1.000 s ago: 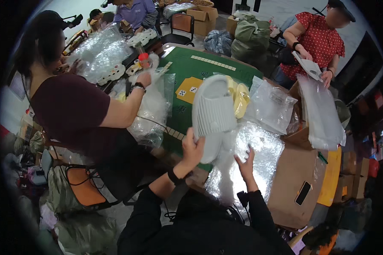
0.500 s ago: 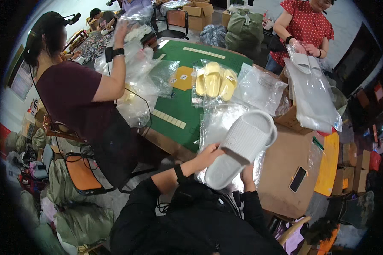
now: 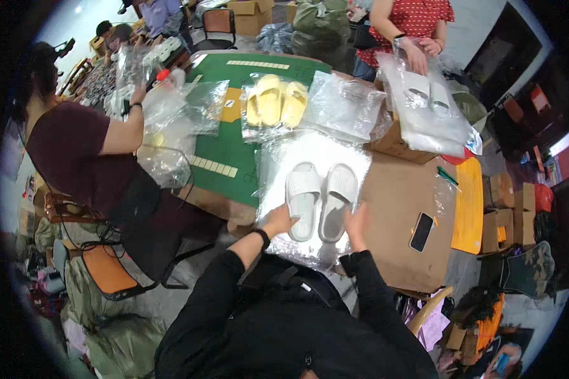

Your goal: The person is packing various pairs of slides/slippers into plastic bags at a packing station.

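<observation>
A pair of light grey slide slippers lies side by side, toes pointing away from me, on a shiny stack of clear plastic bags [image 3: 275, 170] at the table's near edge. My left hand [image 3: 281, 221] is closed on the outer edge of the left slipper [image 3: 304, 208], its thumb over the footbed near the heel. At the heel end of the right slipper [image 3: 339, 196], my right hand [image 3: 356, 226] grips the outer side. Its fingers are slightly blurred and partly hidden.
Bagged yellow slippers [image 3: 270, 101] lie beyond the stack, beside another clear bag [image 3: 344, 104]. A phone [image 3: 422, 231] and a green-handled tool [image 3: 447, 176] rest on the right. One co-worker [image 3: 85, 136] sits at left; another [image 3: 417, 28] handles bagged slippers over a carton [image 3: 392, 139].
The slippers, held together and tilted in the air before, now lie flat side by side on the bags. Both hands have lowered and moved apart. The view has shifted right.
</observation>
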`<state>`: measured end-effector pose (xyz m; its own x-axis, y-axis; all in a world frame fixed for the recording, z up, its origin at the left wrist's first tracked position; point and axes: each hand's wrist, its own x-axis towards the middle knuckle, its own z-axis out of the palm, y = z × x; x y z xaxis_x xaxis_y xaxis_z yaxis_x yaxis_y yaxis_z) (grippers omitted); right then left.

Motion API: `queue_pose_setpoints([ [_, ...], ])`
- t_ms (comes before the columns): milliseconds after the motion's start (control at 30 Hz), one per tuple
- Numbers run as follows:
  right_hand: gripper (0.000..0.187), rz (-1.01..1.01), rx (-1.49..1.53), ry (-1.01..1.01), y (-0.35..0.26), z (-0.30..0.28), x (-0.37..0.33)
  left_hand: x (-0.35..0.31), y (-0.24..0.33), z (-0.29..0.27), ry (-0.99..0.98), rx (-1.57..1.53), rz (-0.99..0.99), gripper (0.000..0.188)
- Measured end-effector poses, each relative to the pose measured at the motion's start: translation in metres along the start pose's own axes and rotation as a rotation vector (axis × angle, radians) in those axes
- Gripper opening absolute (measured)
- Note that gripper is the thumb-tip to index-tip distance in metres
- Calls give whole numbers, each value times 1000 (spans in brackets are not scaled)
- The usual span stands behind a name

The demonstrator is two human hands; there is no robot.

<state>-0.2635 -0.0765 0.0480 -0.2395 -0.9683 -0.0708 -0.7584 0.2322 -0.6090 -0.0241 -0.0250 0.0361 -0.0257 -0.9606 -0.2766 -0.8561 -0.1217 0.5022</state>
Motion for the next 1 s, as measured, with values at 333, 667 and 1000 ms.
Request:
queue_pose_setpoints([
  [333, 45, -272, -213, -359, -48, 63, -3, -70, -16, 43, -68, 348, 597, 37],
  [667, 30, 86, 506, -877, -49, -38, -23, -58, -34, 53, -114, 558, 683, 49],
  [1000, 42, 47, 609, -1488, 28, -120, -70, -14, 7, 16, -176, -342, 465, 46],
])
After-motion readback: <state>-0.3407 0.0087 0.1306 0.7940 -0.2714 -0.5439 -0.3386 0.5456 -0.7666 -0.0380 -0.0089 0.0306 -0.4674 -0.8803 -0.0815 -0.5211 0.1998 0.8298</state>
